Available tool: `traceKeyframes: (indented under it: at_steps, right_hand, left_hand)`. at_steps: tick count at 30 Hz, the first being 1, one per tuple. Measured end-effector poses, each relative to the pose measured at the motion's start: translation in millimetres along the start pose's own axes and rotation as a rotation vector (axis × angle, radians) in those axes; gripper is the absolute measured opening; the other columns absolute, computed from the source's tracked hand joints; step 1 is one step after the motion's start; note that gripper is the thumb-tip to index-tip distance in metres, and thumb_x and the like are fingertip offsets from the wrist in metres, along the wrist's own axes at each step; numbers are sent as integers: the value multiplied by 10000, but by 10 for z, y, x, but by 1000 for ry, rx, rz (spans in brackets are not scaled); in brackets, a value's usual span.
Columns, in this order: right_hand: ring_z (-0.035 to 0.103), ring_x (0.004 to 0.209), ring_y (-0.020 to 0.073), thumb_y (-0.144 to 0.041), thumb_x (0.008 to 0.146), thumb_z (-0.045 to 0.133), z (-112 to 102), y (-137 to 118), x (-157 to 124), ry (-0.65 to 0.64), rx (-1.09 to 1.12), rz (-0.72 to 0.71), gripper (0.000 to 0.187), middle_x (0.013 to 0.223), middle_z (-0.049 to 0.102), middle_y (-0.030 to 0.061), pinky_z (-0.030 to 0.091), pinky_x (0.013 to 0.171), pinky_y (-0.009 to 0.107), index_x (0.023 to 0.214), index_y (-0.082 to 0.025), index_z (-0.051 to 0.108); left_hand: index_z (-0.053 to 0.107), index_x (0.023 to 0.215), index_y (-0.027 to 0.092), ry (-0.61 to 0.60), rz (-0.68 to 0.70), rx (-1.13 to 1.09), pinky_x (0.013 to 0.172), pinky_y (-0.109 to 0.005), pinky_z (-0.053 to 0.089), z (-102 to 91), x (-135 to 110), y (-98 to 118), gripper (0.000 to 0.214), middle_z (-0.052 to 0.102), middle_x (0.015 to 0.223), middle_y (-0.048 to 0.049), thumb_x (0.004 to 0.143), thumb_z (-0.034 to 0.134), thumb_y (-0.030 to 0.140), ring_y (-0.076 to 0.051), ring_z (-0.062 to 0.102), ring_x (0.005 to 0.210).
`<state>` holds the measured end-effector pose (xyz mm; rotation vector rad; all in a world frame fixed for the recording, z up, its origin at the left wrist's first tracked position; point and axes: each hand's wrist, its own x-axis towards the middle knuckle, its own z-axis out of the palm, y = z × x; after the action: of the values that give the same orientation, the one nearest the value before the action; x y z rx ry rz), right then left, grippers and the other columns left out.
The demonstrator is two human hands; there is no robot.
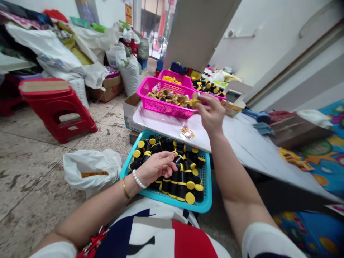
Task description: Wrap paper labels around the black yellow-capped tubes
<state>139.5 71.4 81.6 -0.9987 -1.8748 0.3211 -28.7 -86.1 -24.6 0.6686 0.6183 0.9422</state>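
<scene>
My left hand [157, 166] rests curled on the black tubes with yellow caps [185, 179] that fill the teal basket [205, 206] on my lap; what its fingers grip is hidden among the tubes. My right hand [211, 113] is raised over the white tabletop [166, 123] and pinches a small yellowish piece [195, 101] at the rim of the near pink basket [157, 105], which holds gold-and-black parts. A small orange wrapper [187, 133] lies on the tabletop below that hand.
A second pink basket [177, 76] with yellow pieces and a tray of black-and-yellow tubes [208, 87] stand farther back. A red plastic stool [57, 107] and white bags [91, 168] sit on the floor at left. A brown box [295, 130] lies at right.
</scene>
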Motion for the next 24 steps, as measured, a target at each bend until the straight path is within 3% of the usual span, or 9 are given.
traceKeyframes:
  at_steps: [2,4,7,8,11,14,17,21,24]
  right_hand:
    - [671,777,71,-425,865,447,-53,64,265,0,-82,1,594,1254,590,130,442,655,187,1300,-32,541]
    - [659,691,67,-417,855,495,-112,94,215,2,-127,14,531,1034,699,79,442,664,206,1200,-37,628]
    - [646,642,116,-344,850,593,-207,97,-359,-72,-219,14,281,811,736,40,486,697,263,905,-116,748]
    - [650,659,136,-305,856,593,-242,100,-615,-181,-303,11,223,793,737,33,495,708,277,877,-151,753]
    - [676,809,201,-217,821,608,-315,130,-1308,-586,-497,67,265,971,730,60,516,743,307,1063,-212,717]
    - [670,900,233,-195,852,514,-318,162,-1677,-724,-645,106,397,1158,653,103,523,763,333,1230,-224,633]
    - [646,998,224,-180,840,500,-318,163,-1747,-779,-595,89,467,1273,581,106,510,855,318,1297,-230,577]
    - [643,1025,242,-179,836,499,-314,153,-1734,-761,-587,116,483,1250,604,102,514,883,334,1314,-219,557]
    - [633,1080,262,-149,846,471,-276,161,-1777,-711,-588,132,503,1316,581,106,518,908,366,1341,-217,533]
  left_hand:
    - [586,1058,125,14,-21,60,422,-164,394,-32,-52,-24,418,666,720,-42,773,720,400,-70,549,474]
    - [603,1020,123,53,-10,117,431,-166,392,-85,-100,-34,386,658,723,-36,775,715,399,-65,543,477]
    - [624,974,129,144,63,216,447,-162,391,-166,-133,16,342,651,709,-25,789,693,409,-62,544,489]
    - [627,957,130,167,92,259,446,-161,386,-181,-127,48,333,650,702,-22,789,690,411,-61,541,489]
    - [621,928,129,176,164,404,430,-167,370,-159,-61,132,335,647,687,-19,788,677,428,-64,522,473]
    - [611,943,129,120,180,544,415,-184,361,-47,71,141,341,651,685,-25,809,633,441,-79,519,458]
    - [632,917,133,114,267,794,456,-215,406,66,309,136,286,676,709,-42,850,573,405,-111,564,499]
    - [711,878,154,276,670,1326,728,-290,474,134,877,323,204,704,810,-62,864,565,296,-178,635,751]
    - [741,925,146,300,715,1442,803,-307,445,117,1371,517,212,678,919,-98,851,583,267,-200,612,850]
